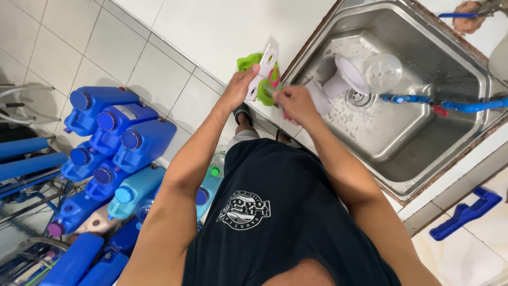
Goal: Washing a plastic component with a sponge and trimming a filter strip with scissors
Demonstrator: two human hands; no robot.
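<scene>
Packaging card (263, 71) with something green (253, 63) and pink (274, 77) on it is what we've got in our hands, held up right over the edge where the counter meets the sink. Our left hand (239, 87) is closed around the card's lower end, fingers wrapped on it so the white back faces us and it tilts up and away. Our right hand (294, 103) is pinched shut just beside it, fingertips at the card's edge near the pink bit; looks like it's touching the pack, but we can't really tell how much it's gripping.

Just past the right hand is the steel sink (450, 63), wet with drops all over the bottom. A white funnel-shaped piece (344, 79) lies on its side in there, touching a clear plastic cup thing (382, 71), both sitting right by the drain (361, 97). A blue tap (450, 104) with a red bit on it reaches over the basin from the right.

Down on the tiled floor to our left there's a whole pile of blue jugs (114, 143) with caps, stacked close together, well apart from the sink. A blue plastic tool (465, 213) lies on the floor on the right side.
</scene>
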